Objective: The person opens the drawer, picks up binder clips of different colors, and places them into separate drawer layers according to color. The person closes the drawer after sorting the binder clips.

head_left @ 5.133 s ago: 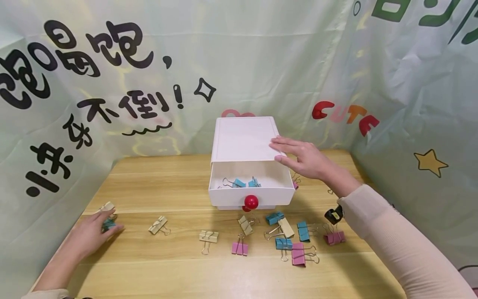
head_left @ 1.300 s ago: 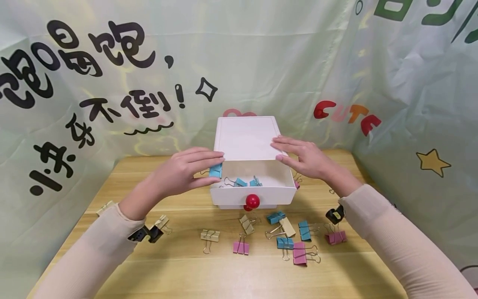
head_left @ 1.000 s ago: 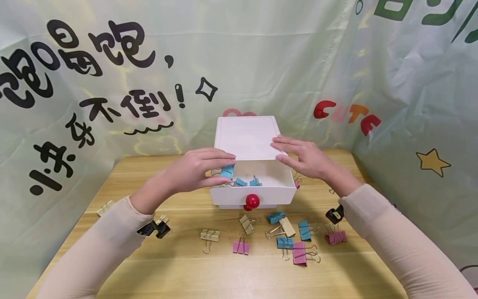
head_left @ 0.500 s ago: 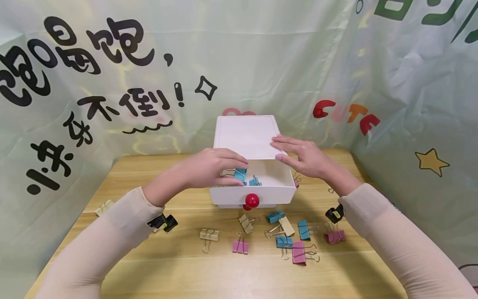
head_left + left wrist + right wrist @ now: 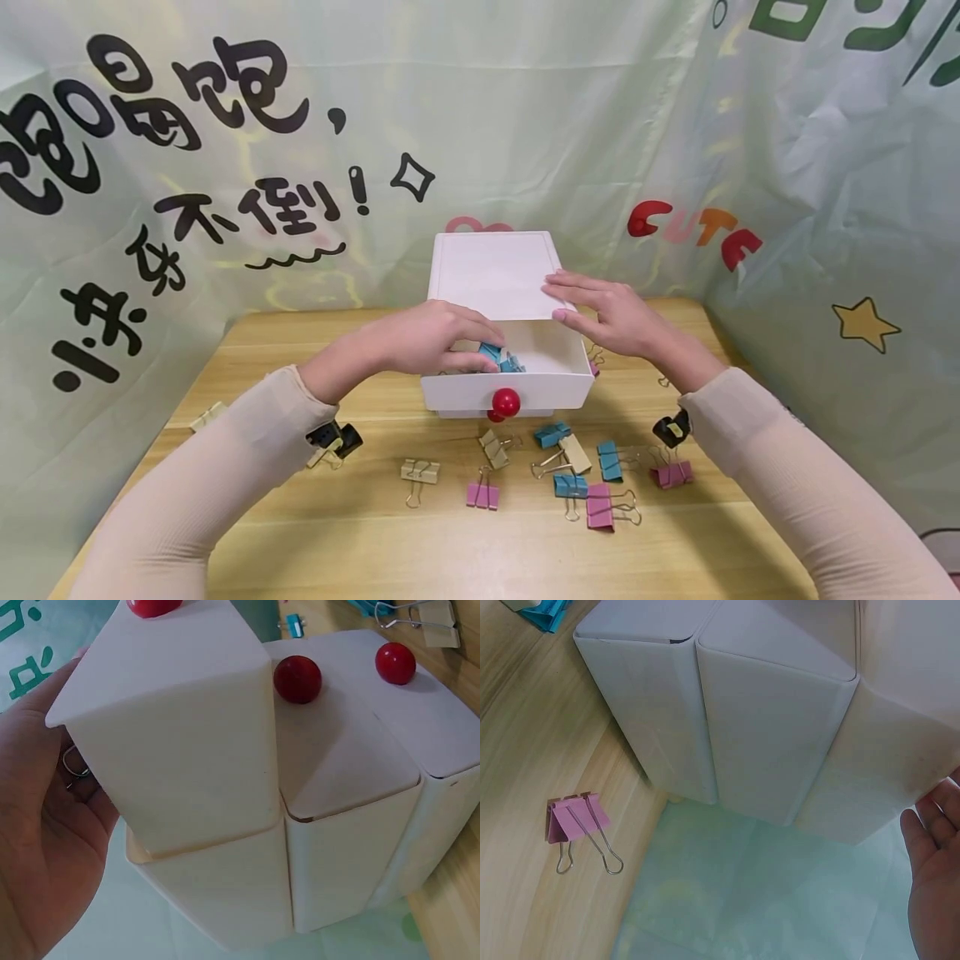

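Head: left hand [image 5: 433, 337] pinches blue binder clip [image 5: 491, 351] within pulled-out drawer [image 5: 459, 392]; right hand [image 5: 609, 318], fingers straight, rests along edge of white box [image 5: 489, 271]. Left wrist: red knobs [image 5: 298, 679], three. Right wrist: pink binder clip [image 5: 577, 817] lies on tabletop [image 5: 525, 742].

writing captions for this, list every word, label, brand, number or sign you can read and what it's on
"饱喝饱," black, on the backdrop; first character clipped
"快乐不倒!" black, on the backdrop
"CUTE" in coloured letters on the backdrop
Green characters on the backdrop (head and left wrist views): cut off, unreadable
None readable on the box or binder clips
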`<state>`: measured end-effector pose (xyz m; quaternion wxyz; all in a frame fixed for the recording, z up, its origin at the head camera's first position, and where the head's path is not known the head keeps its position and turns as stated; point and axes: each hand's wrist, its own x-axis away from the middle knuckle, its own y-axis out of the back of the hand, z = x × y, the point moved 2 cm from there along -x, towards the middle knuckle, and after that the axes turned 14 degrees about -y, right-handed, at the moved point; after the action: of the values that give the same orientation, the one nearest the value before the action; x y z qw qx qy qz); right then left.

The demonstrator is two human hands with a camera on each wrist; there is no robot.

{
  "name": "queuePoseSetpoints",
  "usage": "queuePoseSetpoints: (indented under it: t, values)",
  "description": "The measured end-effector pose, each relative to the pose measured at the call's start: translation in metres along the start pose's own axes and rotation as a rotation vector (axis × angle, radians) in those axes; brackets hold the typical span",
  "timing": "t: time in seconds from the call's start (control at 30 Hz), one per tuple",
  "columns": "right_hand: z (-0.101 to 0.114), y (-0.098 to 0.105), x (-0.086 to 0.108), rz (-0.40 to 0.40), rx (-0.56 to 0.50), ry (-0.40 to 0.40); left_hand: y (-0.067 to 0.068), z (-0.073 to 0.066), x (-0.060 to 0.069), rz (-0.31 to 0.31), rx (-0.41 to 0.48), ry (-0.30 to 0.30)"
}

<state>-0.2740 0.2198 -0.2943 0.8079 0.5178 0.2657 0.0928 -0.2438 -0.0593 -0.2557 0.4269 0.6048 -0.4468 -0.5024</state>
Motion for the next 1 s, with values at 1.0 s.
queuePoseSetpoints:
  t: [1.0]
  values:
    - [0.000, 0.000, -0.001, -0.007, -0.006, 0.001, 0.015, 0.001, 0.019, -0.100, -0.136, -0.025]
